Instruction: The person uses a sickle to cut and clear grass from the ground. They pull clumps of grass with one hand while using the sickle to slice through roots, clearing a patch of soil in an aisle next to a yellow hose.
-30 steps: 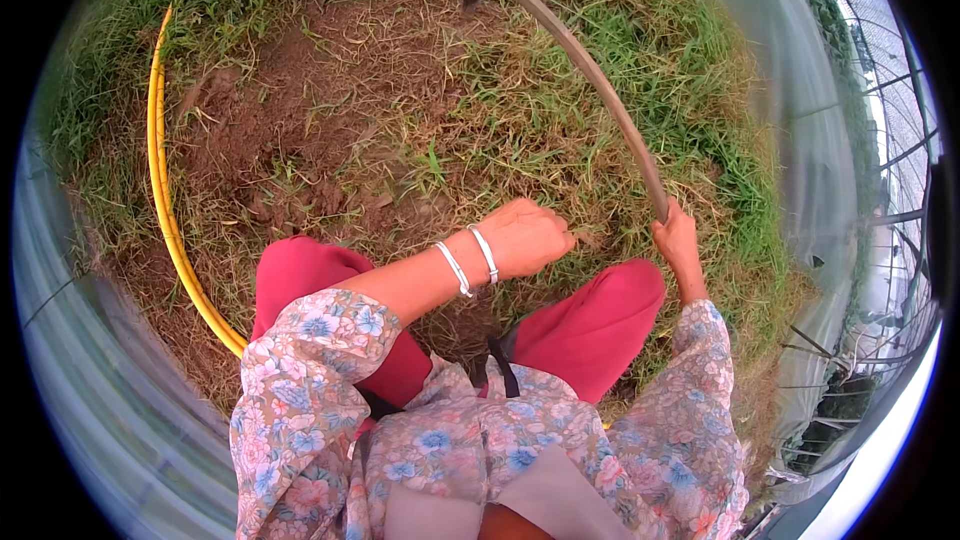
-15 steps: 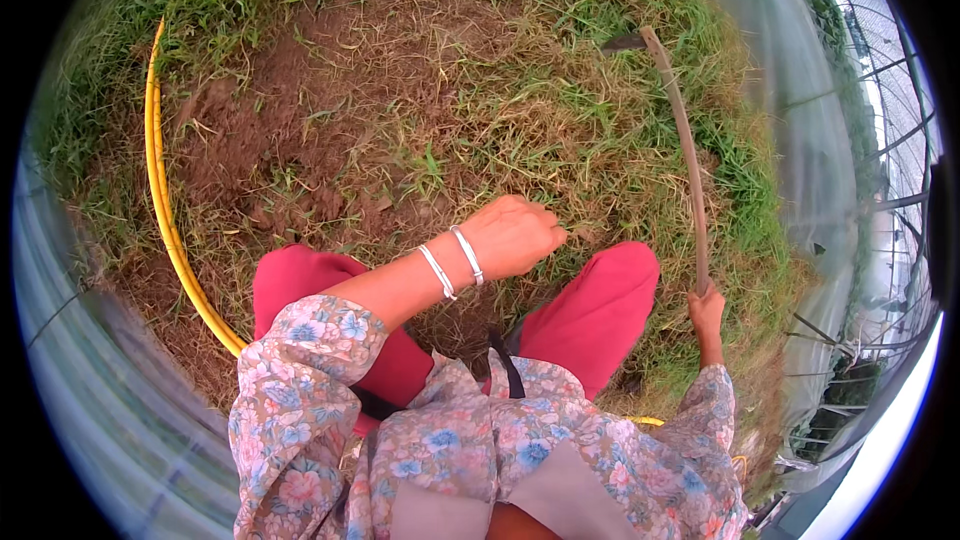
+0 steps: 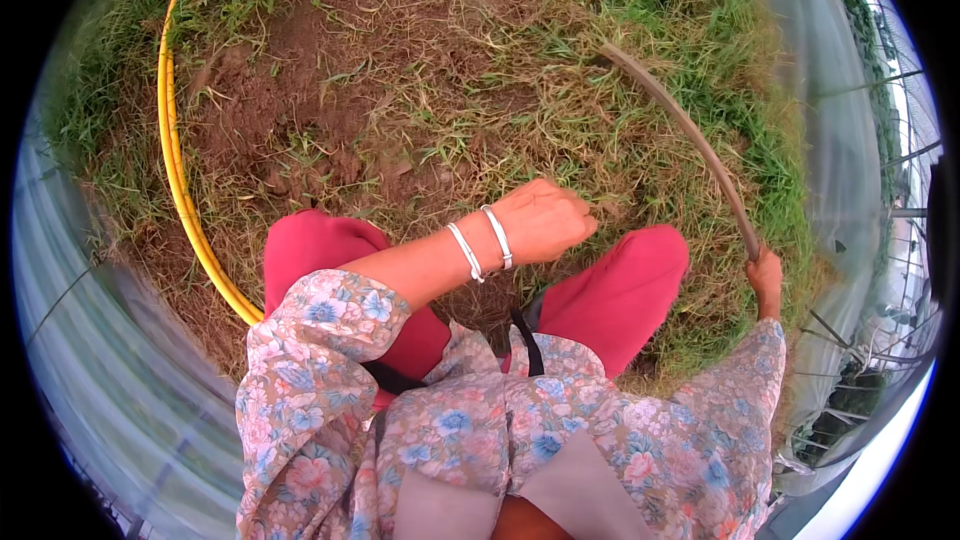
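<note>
My left hand (image 3: pixel 548 222) is closed, back upward, over the grass between my knees. Its palm side is hidden, so whatever it may hold cannot be made out. Two white bands circle that wrist. Out to the right, my right hand (image 3: pixel 765 280) grips the near end of a long wooden-handled hoe (image 3: pixel 690 130). The handle slants away to the far left, and its far end meets the matted grass (image 3: pixel 560 100). Only a bit of the dark blade shows there, mostly lost in the grass.
A yellow hose (image 3: pixel 172 155) curves along the left over grass and soil. Bare brown soil (image 3: pixel 340 60) lies ahead, strewn with dry stalks. Translucent plastic sheeting (image 3: pixel 835 120) rises on the right, with more sheeting (image 3: pixel 110 370) at the left. My red-trousered knees (image 3: pixel 630 285) are bent on both sides.
My right hand has moved right and slightly up. The hoe now tilts more to the left, its far end shifted left and its blade lower in the grass. My left hand stays closed.
</note>
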Motion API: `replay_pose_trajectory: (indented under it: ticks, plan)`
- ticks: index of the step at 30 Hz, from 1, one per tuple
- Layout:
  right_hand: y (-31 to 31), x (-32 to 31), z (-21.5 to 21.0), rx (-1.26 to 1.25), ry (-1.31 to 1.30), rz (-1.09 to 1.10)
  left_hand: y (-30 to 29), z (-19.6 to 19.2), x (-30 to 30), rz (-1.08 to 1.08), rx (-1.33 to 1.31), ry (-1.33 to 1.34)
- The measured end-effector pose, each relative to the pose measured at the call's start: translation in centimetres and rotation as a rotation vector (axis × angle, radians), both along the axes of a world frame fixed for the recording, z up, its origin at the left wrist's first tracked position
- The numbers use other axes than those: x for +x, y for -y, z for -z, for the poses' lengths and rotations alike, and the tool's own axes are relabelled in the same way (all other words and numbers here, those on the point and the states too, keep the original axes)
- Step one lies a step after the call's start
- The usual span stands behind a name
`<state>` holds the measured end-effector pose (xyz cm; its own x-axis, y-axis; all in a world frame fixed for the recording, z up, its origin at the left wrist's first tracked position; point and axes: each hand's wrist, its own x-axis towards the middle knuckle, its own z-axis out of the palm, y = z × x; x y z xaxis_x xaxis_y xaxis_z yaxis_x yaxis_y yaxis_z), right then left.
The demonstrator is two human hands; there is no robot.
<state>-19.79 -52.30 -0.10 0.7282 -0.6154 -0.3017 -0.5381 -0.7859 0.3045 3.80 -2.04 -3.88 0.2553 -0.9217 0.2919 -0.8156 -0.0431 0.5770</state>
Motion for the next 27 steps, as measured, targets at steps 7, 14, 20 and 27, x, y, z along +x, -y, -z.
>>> replay_pose_trajectory:
  ticks: [7, 14, 20, 27]
  plan:
    - [-3.2, -3.2, -1.1, 0.069, 0.253, -0.004, 0.1, 1.1, 1.0, 0.009, 0.004, -0.007]
    - [-13.9, 10.0, 2.6, 0.401, 0.169, -0.224, 2.0, 0.4, -2.1, 0.125, 0.104, 0.010]
    - [-7.4, 8.2, 1.0, 0.225, -0.033, -0.237, 1.1, 0.0, -1.4, 0.041, 0.073, 0.034]
    - [-13.8, 8.0, 2.5, 0.332, 0.067, -0.181, 0.8, 0.5, -0.6, 0.000, 0.045, 0.050]
